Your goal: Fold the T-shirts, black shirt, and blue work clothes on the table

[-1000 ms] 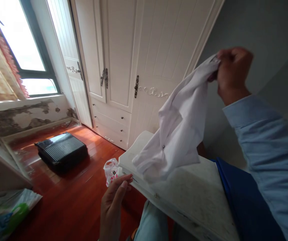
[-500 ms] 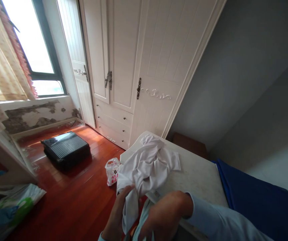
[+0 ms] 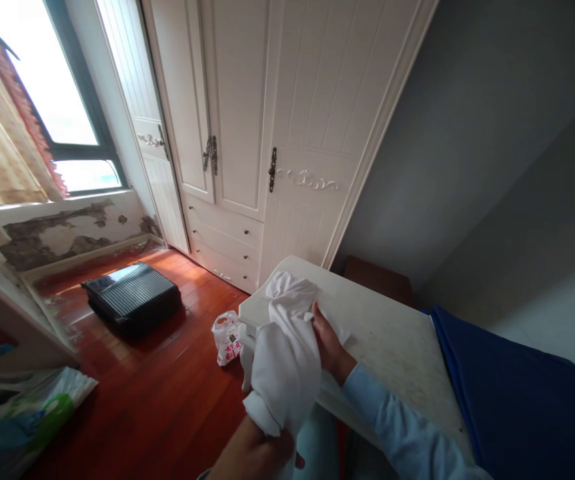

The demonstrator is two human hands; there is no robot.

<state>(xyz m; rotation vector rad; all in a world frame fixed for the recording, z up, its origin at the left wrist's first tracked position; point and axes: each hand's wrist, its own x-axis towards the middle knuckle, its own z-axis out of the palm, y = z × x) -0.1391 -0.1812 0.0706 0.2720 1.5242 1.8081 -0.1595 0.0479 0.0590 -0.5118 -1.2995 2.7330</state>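
A bunched white cloth garment [image 3: 287, 360] hangs over the near left edge of the white table [image 3: 377, 320], its far end lying on the tabletop. My left hand [image 3: 262, 443] grips its near end at the bottom of the view, with the fingers partly hidden by the fabric. On the garment's right side, my right hand [image 3: 328, 340] holds the cloth above the tabletop, its thumb upward and the other fingers hidden behind the fabric.
Behind the table stands a white wardrobe [image 3: 237, 113]. A black suitcase [image 3: 135, 297] lies on the red floor. One plastic bag [image 3: 227, 339] is beside the table, another [image 3: 32, 417] at lower left. Dark blue fabric [image 3: 522, 400] covers the right side.
My right hand has moved up and forward from below the table edge onto the garment. The garment is now gathered and partly lifted off the table, and my left hand is lower in view.
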